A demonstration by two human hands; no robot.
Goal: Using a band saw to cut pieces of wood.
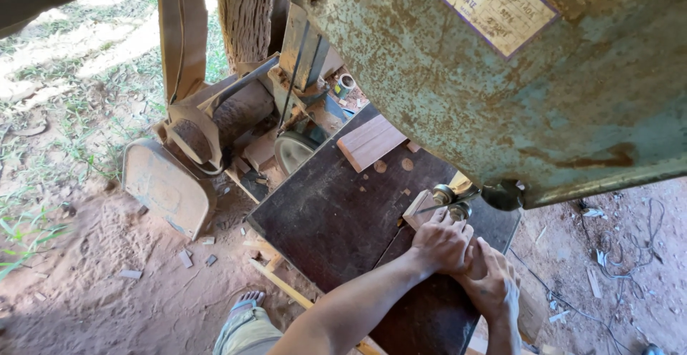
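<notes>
Both hands, left [441, 242] and right [494, 282], press a small wood block [420, 207] flat.

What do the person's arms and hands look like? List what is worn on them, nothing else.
Both arms are bare as far as the view shows: no sleeves, gloves, watch or bracelets. The left hand and right hand also show no rings, though the fingers are partly hidden. Fine dust seems to cling to the knuckles.

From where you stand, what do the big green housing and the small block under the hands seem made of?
The big green housing looks like painted metal: chipped paint, rust patches. The small pale block looks like raw wood, unfinished, with matching offcuts nearby.
</notes>
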